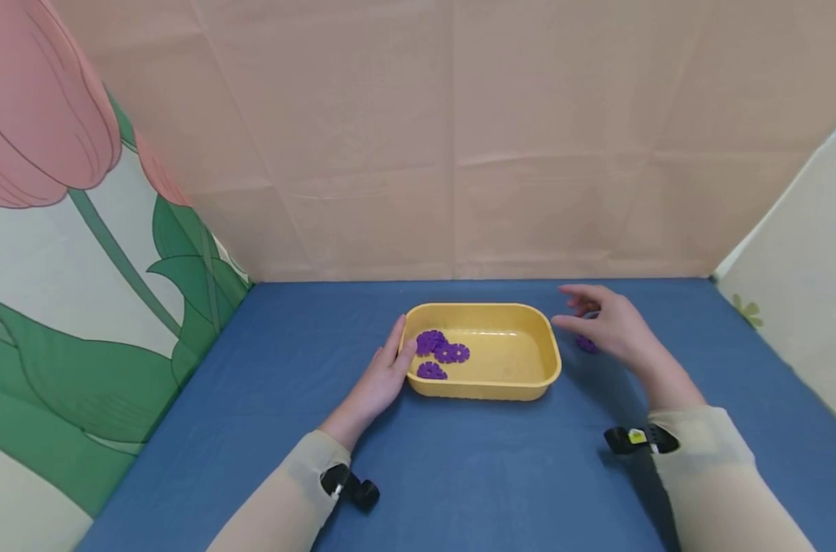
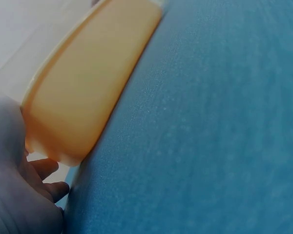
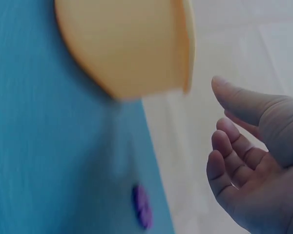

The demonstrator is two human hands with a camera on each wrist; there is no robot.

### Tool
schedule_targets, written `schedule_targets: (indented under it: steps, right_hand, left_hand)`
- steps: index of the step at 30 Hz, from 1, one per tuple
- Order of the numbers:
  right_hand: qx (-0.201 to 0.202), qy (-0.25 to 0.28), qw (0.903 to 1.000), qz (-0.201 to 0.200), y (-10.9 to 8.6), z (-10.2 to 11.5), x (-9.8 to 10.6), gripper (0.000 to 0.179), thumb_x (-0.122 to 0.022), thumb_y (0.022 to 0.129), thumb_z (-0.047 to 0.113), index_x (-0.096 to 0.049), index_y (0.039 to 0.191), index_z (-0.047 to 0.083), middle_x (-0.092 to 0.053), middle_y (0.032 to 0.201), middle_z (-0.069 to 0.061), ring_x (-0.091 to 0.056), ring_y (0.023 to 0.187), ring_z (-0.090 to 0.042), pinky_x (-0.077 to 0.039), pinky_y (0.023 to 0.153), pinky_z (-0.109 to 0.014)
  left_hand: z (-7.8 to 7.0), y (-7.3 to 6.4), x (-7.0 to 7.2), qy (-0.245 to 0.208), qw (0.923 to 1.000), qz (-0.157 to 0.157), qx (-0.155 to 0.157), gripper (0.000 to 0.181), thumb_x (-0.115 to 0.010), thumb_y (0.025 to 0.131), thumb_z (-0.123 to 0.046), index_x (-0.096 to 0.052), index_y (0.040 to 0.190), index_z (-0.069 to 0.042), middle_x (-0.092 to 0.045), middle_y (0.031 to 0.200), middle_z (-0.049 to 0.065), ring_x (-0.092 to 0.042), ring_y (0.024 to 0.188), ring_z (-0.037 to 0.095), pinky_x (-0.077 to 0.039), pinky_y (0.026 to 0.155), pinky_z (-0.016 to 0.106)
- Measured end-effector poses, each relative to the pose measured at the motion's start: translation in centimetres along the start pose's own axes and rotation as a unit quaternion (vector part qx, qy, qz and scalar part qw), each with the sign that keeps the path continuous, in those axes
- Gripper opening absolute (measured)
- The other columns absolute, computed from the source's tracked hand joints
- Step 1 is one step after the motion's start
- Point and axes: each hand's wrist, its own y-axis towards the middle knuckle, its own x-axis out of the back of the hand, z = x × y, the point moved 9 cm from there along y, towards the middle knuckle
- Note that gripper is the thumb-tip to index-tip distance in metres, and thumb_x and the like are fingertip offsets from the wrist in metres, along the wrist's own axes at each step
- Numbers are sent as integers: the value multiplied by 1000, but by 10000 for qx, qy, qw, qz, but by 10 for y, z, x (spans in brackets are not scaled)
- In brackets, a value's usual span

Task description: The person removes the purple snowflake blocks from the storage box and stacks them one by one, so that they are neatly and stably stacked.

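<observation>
A yellow plastic basket (image 1: 501, 389) stands on the blue-covered table, with several purple flower-shaped pieces (image 1: 452, 353) in its left part. My left hand (image 1: 383, 376) grips the basket's left end, its thumb at the rim and fingers along the outer wall. In the left wrist view, fingertips (image 2: 56, 190) show by the basket's end. To the right of the basket, my right hand (image 1: 614, 326) hovers with loosely bent fingers and nothing between them. One more purple piece (image 1: 587, 344) lies on the table below that hand, also visible in the right wrist view.
Blue cloth (image 1: 487, 475) covers the table. A plain beige backdrop (image 1: 452, 153) rises at its far edge. On the left stands a panel with printed tulips (image 1: 100, 368), and on the right a pale panel (image 1: 804, 268).
</observation>
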Motion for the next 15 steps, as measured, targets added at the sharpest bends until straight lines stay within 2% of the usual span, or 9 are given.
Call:
schedule_targets:
  steps: [3,7,10,15]
  right_hand:
    - [194,160,9996,102,1,25,-8,67,-85,102,34,-59,158,7,-64,132,-20,-61,121,-39,-56,93,-53]
    - [513,369,9976,295,3,55,-23,62,-86,101,26,-62,155,7,-65,133,-21,-63,120,-37,-53,103,-55]
    - [752,468,9950,452,5,72,-35,60,-87,100,22,-64,154,7,-66,132,-21,-63,120,-36,-52,108,-56]
    - [1055,505,9904,743,7,92,-59,56,-88,99,20,-68,150,7,-69,125,-14,-64,117,-31,-53,107,-54]
  left_hand:
    - [0,0,0,14,10000,-5,-8,76,-33,115,-68,-10,179,-34,-19,183,0,-9,169,37,-4,134,61]
    - [0,0,1,2,10000,-36,-32,75,-34,116,-66,-11,179,-34,-20,183,0,-10,169,37,-4,134,60]
    - [-1,0,1,-7,10000,-49,-46,74,-35,116,-65,-11,179,-33,-21,183,1,-10,169,37,-4,134,61]
    - [-1,0,0,-10,10000,-40,-57,73,-36,117,-62,-12,180,-32,-21,183,2,-10,169,39,-4,134,62]
